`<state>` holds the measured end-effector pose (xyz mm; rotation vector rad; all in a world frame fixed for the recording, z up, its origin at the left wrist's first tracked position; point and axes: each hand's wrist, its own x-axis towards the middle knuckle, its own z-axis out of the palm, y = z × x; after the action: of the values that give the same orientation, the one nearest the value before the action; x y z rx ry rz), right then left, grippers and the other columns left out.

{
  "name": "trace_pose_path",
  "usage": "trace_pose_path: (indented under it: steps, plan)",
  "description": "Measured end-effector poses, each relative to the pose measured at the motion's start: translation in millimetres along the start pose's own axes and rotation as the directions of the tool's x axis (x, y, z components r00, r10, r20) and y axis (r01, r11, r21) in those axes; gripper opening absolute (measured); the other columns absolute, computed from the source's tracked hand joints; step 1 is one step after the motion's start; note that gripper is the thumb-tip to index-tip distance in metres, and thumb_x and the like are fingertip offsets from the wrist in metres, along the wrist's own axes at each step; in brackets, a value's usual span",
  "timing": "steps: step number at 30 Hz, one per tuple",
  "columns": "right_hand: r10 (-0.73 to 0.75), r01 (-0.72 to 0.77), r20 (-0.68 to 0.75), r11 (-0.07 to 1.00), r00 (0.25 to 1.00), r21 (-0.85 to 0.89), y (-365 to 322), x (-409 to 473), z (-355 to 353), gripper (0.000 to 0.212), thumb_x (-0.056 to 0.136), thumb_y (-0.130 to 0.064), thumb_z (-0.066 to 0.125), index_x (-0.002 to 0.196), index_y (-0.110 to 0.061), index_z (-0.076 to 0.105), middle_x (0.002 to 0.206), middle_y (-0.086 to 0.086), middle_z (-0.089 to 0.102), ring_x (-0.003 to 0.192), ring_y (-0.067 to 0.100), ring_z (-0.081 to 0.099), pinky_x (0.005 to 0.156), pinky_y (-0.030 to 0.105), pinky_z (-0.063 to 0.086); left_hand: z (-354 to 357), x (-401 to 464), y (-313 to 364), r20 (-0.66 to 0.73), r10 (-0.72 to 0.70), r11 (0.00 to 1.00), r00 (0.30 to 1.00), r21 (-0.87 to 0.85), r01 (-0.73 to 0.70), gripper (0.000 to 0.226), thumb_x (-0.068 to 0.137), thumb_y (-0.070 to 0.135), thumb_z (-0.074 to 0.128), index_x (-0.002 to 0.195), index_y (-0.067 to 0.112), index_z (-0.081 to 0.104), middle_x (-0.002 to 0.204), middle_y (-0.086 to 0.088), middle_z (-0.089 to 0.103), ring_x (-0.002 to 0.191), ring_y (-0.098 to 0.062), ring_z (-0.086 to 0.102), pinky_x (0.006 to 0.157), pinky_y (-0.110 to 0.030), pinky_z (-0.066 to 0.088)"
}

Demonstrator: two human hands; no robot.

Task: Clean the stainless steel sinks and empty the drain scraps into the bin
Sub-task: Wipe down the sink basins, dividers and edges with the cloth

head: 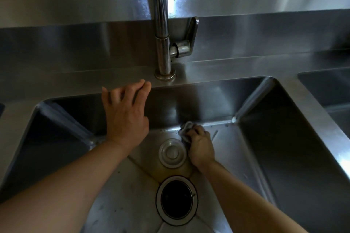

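Note:
A deep stainless steel sink (pixel 265 157) fills the view. My right hand (pixel 200 147) grips a small grey cloth (pixel 186 128) against the sink floor where it meets the back wall. My left hand (pixel 126 115) rests with loose fingers on the sink's back rim, holding nothing. A round drain plug (pixel 172 152) lies on the sink floor beside my right hand. Just below it is the open drain hole (pixel 177 199), dark inside. Small dark specks dot the floor along the back seam.
A tall chrome tap (pixel 161 34) with a side lever (pixel 186 41) stands on the back ledge above the sink. A second basin (pixel 329 91) starts at the right edge. A steel backsplash and beige tiles run along the top.

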<state>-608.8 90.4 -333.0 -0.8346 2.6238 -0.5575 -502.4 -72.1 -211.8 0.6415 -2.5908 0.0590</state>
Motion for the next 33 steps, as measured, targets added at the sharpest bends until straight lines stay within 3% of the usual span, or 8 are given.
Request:
trace_pose_path:
  steps: [3,10,14,16,18,26,30,33]
  plan:
    - [-0.032,0.016,0.151,0.994,0.988,0.106,-2,-4,-9,0.031,0.089,-0.005,0.052,0.118,-0.013,0.061,0.125,0.009,0.051,0.113,0.025,0.049,0.091,0.028,0.040,-6,-2,2,0.060,-0.009,1.000,0.998,-0.016,0.010,0.090,0.052,0.004,0.071,0.137,0.016,0.043,0.137,-0.004,0.044,0.112,-0.032,0.034,0.099,-0.070,0.029]
    - [0.075,-0.051,-0.176,0.989,0.982,0.136,33,-15,-55,0.029,0.076,-0.006,0.064,0.103,-0.015,0.066,0.107,0.010,0.057,0.094,0.032,0.056,0.081,0.034,0.048,-10,-40,18,0.156,0.119,0.991,0.980,-0.085,-0.107,0.081,0.049,0.006,0.073,0.127,0.015,0.054,0.133,-0.005,0.044,0.116,-0.029,0.041,0.098,-0.063,0.031]
    - [0.078,-0.062,-0.210,0.995,0.975,0.084,57,-7,-68,0.040,0.077,-0.004,0.066,0.116,-0.011,0.064,0.120,0.015,0.055,0.102,0.036,0.056,0.094,0.036,0.046,15,-72,34,0.716,-0.024,0.995,0.697,-0.054,0.089,0.088,0.070,0.046,0.072,0.144,0.029,0.027,0.146,0.001,0.024,0.134,-0.026,0.024,0.106,-0.049,0.029]
    - [0.099,-0.098,-0.211,0.995,0.972,0.015,67,-1,-68,0.043,0.080,-0.011,0.068,0.122,-0.013,0.060,0.127,0.014,0.050,0.106,0.038,0.053,0.094,0.037,0.045,31,-86,40,0.840,-0.145,0.971,0.523,0.019,0.238,0.109,0.063,0.055,0.077,0.147,0.034,0.011,0.147,0.001,0.015,0.136,-0.026,0.014,0.105,-0.047,0.029]
    - [0.123,-0.131,-0.176,0.991,0.977,-0.036,75,5,-63,0.048,0.085,-0.016,0.065,0.131,-0.017,0.053,0.133,0.013,0.044,0.112,0.039,0.048,0.094,0.038,0.043,41,-94,46,0.859,-0.205,0.956,0.470,0.072,0.285,0.119,0.058,0.053,0.082,0.148,0.035,0.006,0.143,-0.002,0.015,0.134,-0.028,0.016,0.101,-0.047,0.032]
    - [0.041,-0.041,-0.002,0.986,0.999,-0.160,89,18,-39,0.060,0.087,-0.023,0.058,0.144,-0.022,0.039,0.145,0.015,0.034,0.132,0.038,0.030,0.108,0.031,0.019,54,-103,50,0.793,-0.225,0.972,0.566,0.139,0.191,0.088,0.064,0.037,0.081,0.135,0.028,0.031,0.131,-0.004,0.028,0.122,-0.027,0.033,0.090,-0.038,0.042]
    - [0.038,-0.034,0.021,0.981,0.999,-0.191,85,15,-34,0.056,0.087,-0.022,0.057,0.141,-0.024,0.044,0.142,0.014,0.038,0.127,0.036,0.037,0.105,0.032,0.026,47,-119,51,0.644,0.121,0.991,0.755,-0.032,-0.132,0.082,0.046,0.021,0.088,0.121,0.020,0.054,0.114,-0.008,0.043,0.100,-0.027,0.042,0.072,-0.040,0.051]
    - [0.064,-0.054,0.053,0.983,0.997,-0.176,77,7,-32,0.057,0.087,-0.018,0.057,0.142,-0.026,0.042,0.146,0.012,0.030,0.126,0.038,0.035,0.105,0.032,0.029,37,-129,55,0.413,0.458,0.886,0.787,-0.138,-0.443,0.033,0.066,0.011,0.052,0.093,0.014,0.071,0.094,-0.009,0.061,0.085,-0.024,0.040,0.059,-0.033,0.048]
